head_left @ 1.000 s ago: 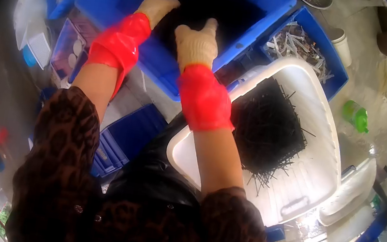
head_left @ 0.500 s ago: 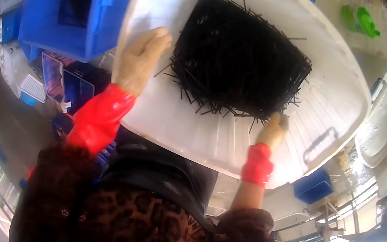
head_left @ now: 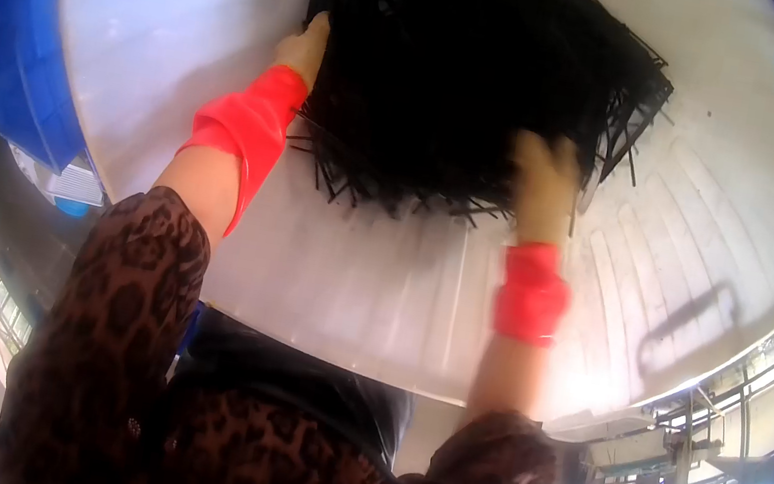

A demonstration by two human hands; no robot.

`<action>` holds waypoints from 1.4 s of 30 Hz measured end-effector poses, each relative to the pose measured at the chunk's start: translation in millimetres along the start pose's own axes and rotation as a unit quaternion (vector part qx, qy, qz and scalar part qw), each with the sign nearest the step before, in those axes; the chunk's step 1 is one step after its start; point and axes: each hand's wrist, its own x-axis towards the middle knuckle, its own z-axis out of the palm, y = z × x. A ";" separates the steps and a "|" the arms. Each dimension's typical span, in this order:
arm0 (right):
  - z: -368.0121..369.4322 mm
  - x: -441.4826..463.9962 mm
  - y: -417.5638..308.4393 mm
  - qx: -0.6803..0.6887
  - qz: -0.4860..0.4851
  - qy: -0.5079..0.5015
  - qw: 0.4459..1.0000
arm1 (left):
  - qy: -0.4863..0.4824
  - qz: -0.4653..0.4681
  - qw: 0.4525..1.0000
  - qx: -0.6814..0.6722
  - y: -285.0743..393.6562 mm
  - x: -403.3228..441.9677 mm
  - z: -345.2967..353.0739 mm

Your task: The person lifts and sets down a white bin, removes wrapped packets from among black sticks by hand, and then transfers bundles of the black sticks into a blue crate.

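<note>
A dark mass of thin black sticks (head_left: 453, 80) lies in a large white tub (head_left: 356, 308), packed into a rough block with loose ends poking out. My left hand (head_left: 304, 49), in a tan glove with a red cuff, is against the block's left side; its fingers are partly lost against the black, so their grip is unclear. Over the block's lower right part is my right hand (head_left: 546, 181), gloved the same way and smeared by motion, with its fingers apart. Whether a container holds the sticks is too dark to see.
A blue plastic bin (head_left: 29, 43) stands to the left of the tub. On the right, beyond the tub's rim, is a metal frame or rack (head_left: 680, 440). A white slatted item (head_left: 77, 183) shows below the blue bin.
The tub and black sticks now appear larger and closer. My left hand has moved from the tub's left wall to the block's side. My right hand has shifted up onto the sticks, its fingers spread.
</note>
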 end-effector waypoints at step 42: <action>28.0 17.6 31.7 -0.027 -0.171 -0.029 0.984 | -0.252 -0.005 0.967 -0.037 14.3 -15.8 -69.6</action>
